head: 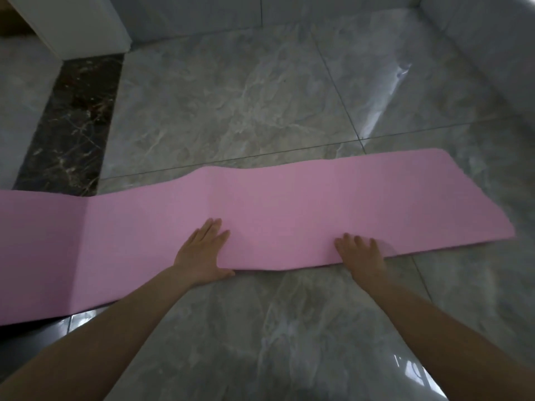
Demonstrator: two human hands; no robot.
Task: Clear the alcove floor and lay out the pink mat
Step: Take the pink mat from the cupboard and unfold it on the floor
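The pink mat (289, 204) lies unrolled across the grey marble floor from the left edge of view to the right. It shows fold creases and slight waves along its far edge. My left hand (202, 253) presses flat on the mat's near edge, fingers straight. My right hand (362, 253) rests on the near edge further right, fingers spread and pressing down.
A dark marble strip (72, 120) runs along the floor at the left, below a white pillar base (86, 24). Grey tiled walls (477, 39) close the alcove at the back and right. Glossy floor tiles (246, 96) stretch beyond the mat.
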